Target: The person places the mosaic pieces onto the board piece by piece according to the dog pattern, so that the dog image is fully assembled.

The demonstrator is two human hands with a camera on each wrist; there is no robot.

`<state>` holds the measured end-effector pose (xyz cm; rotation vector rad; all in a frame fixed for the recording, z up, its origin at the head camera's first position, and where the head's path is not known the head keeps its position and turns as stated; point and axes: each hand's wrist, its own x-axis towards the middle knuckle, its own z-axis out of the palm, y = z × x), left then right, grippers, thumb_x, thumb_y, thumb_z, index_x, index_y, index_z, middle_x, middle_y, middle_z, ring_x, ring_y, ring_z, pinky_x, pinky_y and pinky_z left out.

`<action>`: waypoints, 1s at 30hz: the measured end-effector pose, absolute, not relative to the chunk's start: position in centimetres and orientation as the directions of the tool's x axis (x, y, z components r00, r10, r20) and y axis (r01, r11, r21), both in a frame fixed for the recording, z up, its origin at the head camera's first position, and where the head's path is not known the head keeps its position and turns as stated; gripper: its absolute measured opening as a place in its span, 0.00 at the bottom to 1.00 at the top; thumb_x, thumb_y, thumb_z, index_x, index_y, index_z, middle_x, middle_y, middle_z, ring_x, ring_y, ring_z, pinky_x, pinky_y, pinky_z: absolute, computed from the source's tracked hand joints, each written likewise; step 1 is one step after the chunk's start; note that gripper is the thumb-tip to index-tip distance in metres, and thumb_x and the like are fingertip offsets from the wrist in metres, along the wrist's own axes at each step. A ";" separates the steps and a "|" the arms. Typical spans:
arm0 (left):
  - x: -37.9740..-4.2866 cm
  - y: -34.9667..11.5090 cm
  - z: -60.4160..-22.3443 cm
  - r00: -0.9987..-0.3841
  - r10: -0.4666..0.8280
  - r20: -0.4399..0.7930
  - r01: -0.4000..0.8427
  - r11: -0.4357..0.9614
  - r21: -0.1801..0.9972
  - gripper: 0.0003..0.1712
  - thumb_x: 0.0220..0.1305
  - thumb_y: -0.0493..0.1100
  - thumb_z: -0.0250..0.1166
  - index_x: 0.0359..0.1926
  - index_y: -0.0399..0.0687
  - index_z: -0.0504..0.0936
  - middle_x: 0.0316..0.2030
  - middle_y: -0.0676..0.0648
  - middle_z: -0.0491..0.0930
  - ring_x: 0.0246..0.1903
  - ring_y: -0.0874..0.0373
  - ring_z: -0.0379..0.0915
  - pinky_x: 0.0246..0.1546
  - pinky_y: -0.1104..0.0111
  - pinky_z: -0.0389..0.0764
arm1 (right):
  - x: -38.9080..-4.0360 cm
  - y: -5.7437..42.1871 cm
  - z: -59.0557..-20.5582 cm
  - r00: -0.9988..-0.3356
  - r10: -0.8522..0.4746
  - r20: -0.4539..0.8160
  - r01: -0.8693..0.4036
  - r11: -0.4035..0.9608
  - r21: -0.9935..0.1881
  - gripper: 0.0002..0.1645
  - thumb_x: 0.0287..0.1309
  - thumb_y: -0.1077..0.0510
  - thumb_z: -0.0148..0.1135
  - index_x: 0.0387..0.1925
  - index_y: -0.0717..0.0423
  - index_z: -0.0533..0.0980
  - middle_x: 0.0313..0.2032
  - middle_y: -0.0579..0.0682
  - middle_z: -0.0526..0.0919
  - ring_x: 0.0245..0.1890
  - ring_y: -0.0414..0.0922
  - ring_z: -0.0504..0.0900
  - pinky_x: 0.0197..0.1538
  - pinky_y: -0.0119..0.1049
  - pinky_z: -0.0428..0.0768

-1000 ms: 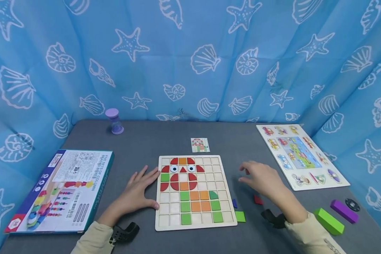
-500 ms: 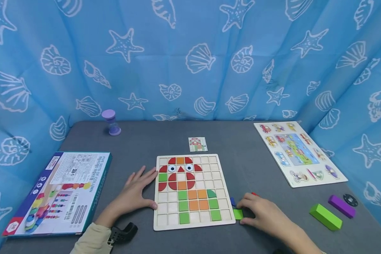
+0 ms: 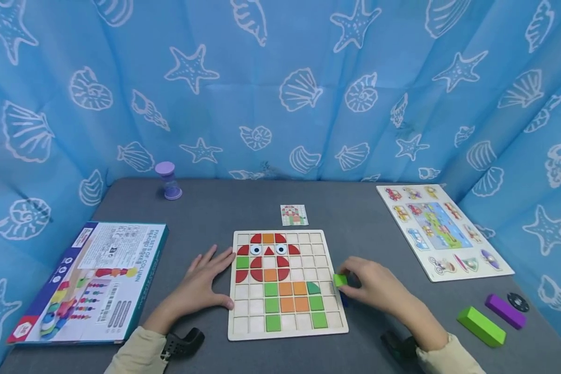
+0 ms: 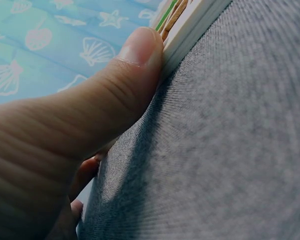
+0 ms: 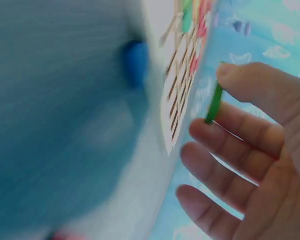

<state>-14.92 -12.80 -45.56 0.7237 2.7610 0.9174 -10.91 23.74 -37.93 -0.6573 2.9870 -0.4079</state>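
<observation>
A wooden grid board (image 3: 329, 332) lies mid-table, partly filled with red, orange and green tiles and two round eye tiles. Along its left edge rests my left hand (image 3: 201, 284), fingers spread, the thumb (image 4: 140, 55) touching the rim in the left wrist view. Just off the board's right edge, my right hand (image 3: 376, 283) pinches a green square tile (image 3: 340, 280) between thumb and fingers. That tile (image 5: 214, 104) shows edge-on in the right wrist view. A blue piece (image 5: 135, 65) lies on the table beside the board, blurred there.
Behind the board lies a small pattern card (image 3: 294, 215). A boxed toy (image 3: 117, 249) is at left, with an hourglass (image 3: 169, 182) farther back. On the right are a picture puzzle board (image 3: 449, 228), a green block (image 3: 481, 326), a purple block (image 3: 506, 310) and a black disc (image 3: 518, 302).
My right hand came down to the green square tile beside the board, picked it up, and moved it up and left toward the board's right edge. The left hand stayed in place.
</observation>
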 end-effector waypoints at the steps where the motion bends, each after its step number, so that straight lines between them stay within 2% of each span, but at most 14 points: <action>1: -14.9 -12.8 -45.6 -0.874 0.485 0.014 0.397 0.699 0.594 0.65 0.24 0.74 0.65 0.67 0.56 0.54 0.67 0.53 0.51 0.67 0.46 0.34 0.61 0.46 0.35 | -11.6 23.0 -37.9 -0.907 -0.422 0.009 -0.411 0.878 -0.247 0.12 0.44 0.50 0.67 0.33 0.45 0.76 0.30 0.36 0.75 0.24 0.34 0.71 0.25 0.27 0.69; 8: -14.8 -12.5 -45.7 -0.866 0.499 0.005 0.397 0.681 0.615 0.64 0.25 0.73 0.66 0.67 0.56 0.54 0.67 0.54 0.50 0.67 0.47 0.33 0.61 0.46 0.35 | -15.2 17.9 -38.2 -0.887 -0.462 -0.022 -0.459 0.886 -0.070 0.17 0.41 0.47 0.68 0.35 0.47 0.78 0.30 0.40 0.78 0.25 0.34 0.71 0.29 0.29 0.73; 14: -14.7 -12.0 -45.5 -0.861 0.509 0.016 0.416 0.684 0.600 0.64 0.25 0.73 0.65 0.67 0.55 0.55 0.67 0.54 0.51 0.67 0.46 0.34 0.61 0.46 0.36 | -16.2 16.4 -38.9 -0.901 -0.424 -0.087 -0.427 0.904 0.012 0.19 0.40 0.46 0.69 0.36 0.49 0.79 0.28 0.41 0.78 0.24 0.35 0.70 0.26 0.28 0.70; 22: -14.8 -12.1 -45.5 -0.863 0.504 0.013 0.412 0.690 0.595 0.65 0.24 0.74 0.65 0.67 0.56 0.54 0.67 0.54 0.50 0.67 0.47 0.34 0.61 0.47 0.35 | -16.3 16.1 -39.2 -0.889 -0.453 -0.072 -0.453 0.892 -0.020 0.19 0.40 0.46 0.69 0.37 0.48 0.79 0.28 0.41 0.78 0.24 0.35 0.70 0.26 0.28 0.70; 26: -14.8 -12.4 -45.6 -0.866 0.501 0.011 0.406 0.689 0.600 0.65 0.24 0.73 0.65 0.67 0.55 0.54 0.67 0.54 0.50 0.67 0.47 0.33 0.61 0.47 0.35 | -16.1 16.7 -38.5 -0.910 -0.408 -0.074 -0.406 0.913 -0.045 0.18 0.41 0.47 0.68 0.37 0.47 0.79 0.30 0.41 0.79 0.26 0.36 0.71 0.29 0.30 0.72; 30: -14.9 -12.7 -45.5 -0.870 0.494 0.014 0.398 0.684 0.612 0.64 0.25 0.72 0.66 0.67 0.55 0.54 0.67 0.54 0.50 0.67 0.46 0.33 0.61 0.46 0.35 | -15.3 19.3 -37.1 -0.935 -0.352 -0.043 -0.348 0.934 -0.077 0.17 0.42 0.48 0.68 0.37 0.48 0.78 0.31 0.43 0.78 0.27 0.36 0.72 0.28 0.32 0.72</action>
